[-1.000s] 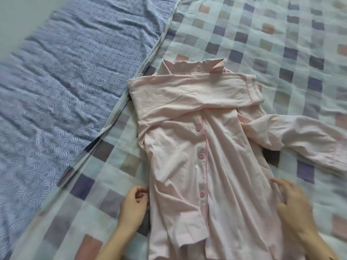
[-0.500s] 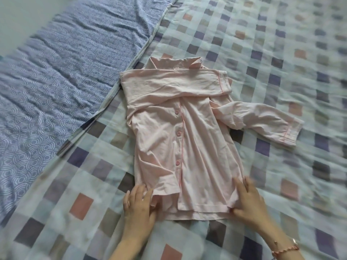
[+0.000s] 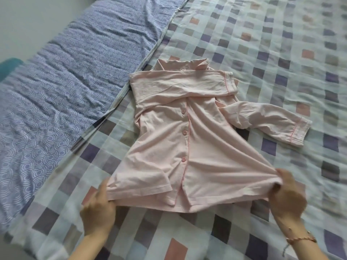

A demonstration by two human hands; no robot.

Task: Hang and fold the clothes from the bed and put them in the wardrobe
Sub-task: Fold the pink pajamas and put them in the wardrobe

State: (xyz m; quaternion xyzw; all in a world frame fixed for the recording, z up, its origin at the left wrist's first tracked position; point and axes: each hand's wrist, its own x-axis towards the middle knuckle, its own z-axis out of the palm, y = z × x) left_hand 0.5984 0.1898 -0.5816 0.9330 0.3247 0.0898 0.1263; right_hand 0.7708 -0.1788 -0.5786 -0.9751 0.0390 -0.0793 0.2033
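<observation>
My left hand (image 3: 98, 210) pinches the pink shirt's (image 3: 180, 139) hem corner at 7 o'clock, my right hand (image 3: 288, 194) grips the other corner at 5. Shirt lies mid-frame on the checked bedspread (image 3: 281, 44), collar toward 12, one sleeve out at 3.

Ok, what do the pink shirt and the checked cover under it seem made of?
The pink shirt looks like soft, matte knit, probably cotton jersey: it drapes limply and bunches into fine folds at the hem. The checked cover seems thin, matte woven cloth, perhaps cotton, lying in shallow creases. Fibre can't be confirmed.
</observation>
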